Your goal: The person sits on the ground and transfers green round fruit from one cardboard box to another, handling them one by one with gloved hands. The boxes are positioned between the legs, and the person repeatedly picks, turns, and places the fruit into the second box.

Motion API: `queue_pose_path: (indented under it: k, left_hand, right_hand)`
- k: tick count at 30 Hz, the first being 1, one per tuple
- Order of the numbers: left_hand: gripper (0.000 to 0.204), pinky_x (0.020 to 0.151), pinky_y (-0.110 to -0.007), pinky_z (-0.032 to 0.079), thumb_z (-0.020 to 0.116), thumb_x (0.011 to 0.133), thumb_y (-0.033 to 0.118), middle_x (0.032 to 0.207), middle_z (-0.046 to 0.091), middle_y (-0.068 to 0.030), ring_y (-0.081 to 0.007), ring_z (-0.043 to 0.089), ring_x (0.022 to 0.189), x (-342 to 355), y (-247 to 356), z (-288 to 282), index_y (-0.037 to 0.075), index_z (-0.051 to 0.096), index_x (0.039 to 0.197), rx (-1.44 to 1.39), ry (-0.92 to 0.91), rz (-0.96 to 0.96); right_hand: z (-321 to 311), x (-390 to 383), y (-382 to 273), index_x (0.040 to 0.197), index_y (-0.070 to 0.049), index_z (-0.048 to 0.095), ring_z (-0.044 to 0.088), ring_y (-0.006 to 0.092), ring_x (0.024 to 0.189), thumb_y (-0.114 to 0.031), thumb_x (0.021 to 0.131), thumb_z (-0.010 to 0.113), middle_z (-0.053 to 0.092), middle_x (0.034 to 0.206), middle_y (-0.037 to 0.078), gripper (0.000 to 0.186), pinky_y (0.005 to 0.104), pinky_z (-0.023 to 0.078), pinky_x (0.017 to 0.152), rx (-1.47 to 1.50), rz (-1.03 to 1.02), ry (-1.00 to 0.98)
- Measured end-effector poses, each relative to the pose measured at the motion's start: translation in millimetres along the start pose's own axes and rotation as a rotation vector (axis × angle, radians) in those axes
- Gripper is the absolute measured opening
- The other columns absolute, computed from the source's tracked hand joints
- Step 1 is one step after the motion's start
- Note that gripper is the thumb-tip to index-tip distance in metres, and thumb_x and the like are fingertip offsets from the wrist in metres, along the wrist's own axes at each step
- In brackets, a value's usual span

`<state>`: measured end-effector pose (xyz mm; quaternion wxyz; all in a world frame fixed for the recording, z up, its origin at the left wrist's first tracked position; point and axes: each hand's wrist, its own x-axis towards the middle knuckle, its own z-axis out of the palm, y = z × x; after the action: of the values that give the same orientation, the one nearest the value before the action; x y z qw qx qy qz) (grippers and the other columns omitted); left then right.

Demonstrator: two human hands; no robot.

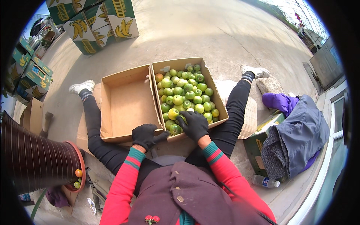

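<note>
Pale concrete floor (180, 33); round green tomatoes (187, 88) fill our brown cardboard box (177, 64), stretching lengthwise ahead; our black-gloved right hand (195, 124) rests inside, nearer; black-gloved left hand (145, 137) outside, leftward; both half-curled, grips unclear.

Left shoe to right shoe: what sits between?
In the head view: the left box, then the right box holding green tomatoes, then concrete floor before the right shoe.
</note>
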<state>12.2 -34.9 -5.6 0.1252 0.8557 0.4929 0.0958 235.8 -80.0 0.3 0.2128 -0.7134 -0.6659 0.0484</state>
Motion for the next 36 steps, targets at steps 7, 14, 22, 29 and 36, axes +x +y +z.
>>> queue_pose_path:
  k: [7,14,22,29,36]
  left_hand:
    - [0.07,0.071,-0.046,0.053,0.062,0.075,0.07,0.087,0.07,-0.0202,-0.0343,0.069,0.085,31.7,30.5,8.7,0.003,0.062,0.098,-0.079,-0.156,-0.382]
    - [0.039,0.075,-0.047,0.056,0.058,0.083,0.031,0.094,0.071,-0.0194,-0.0347,0.071,0.089,36.1,39.8,6.9,0.001,0.055,0.107,-0.034,-0.238,-0.455]
    - [0.034,0.075,-0.047,0.056,0.058,0.082,0.026,0.094,0.072,-0.018,-0.0343,0.071,0.089,44.3,36.2,17.8,0.003,0.059,0.107,-0.113,-0.19,-0.42]
    - [0.035,0.074,-0.049,0.055,0.056,0.082,0.028,0.091,0.071,-0.0204,-0.0358,0.07,0.086,37.9,30.7,16.8,0.003,0.058,0.106,-0.087,-0.207,-0.414]
    - [0.046,0.076,-0.05,0.053,0.058,0.082,0.04,0.093,0.069,-0.0224,-0.0389,0.067,0.088,30.9,27.5,17.3,0.002,0.056,0.107,-0.093,-0.218,-0.39]
  right_hand:
    - [-43.7,-41.0,42.3,0.128,0.0,0.057,0.058,0.0333,0.115,-0.013,0.095,0.059,0.062,0.121,0.02,0.036,0.0427,0.042,0.103,0.426,0.028,0.579]
    - [24.9,-111.0,266.5,0.138,0.013,0.041,0.057,0.0331,0.115,-0.031,0.098,0.059,0.056,0.13,0.027,0.062,0.0398,0.044,0.1,0.702,1.001,0.845]
    - [71.7,-147.3,356.9,0.101,-0.01,0.063,0.062,0.0295,0.076,-0.042,0.099,0.053,0.065,0.087,0.009,0.033,0.0485,0.053,0.074,1.278,1.54,0.5]
    - [19.4,-121.8,377.6,0.099,-0.009,0.062,0.057,0.0281,0.061,-0.04,0.096,0.06,0.06,0.073,0.009,0.031,0.0478,0.052,0.06,1.239,1.513,0.249]
    - [28.1,-120.5,407.3,0.087,-0.007,0.06,0.054,0.0293,0.052,-0.04,0.091,0.067,0.056,0.063,0.011,0.035,0.047,0.047,0.049,0.657,1.33,0.122]
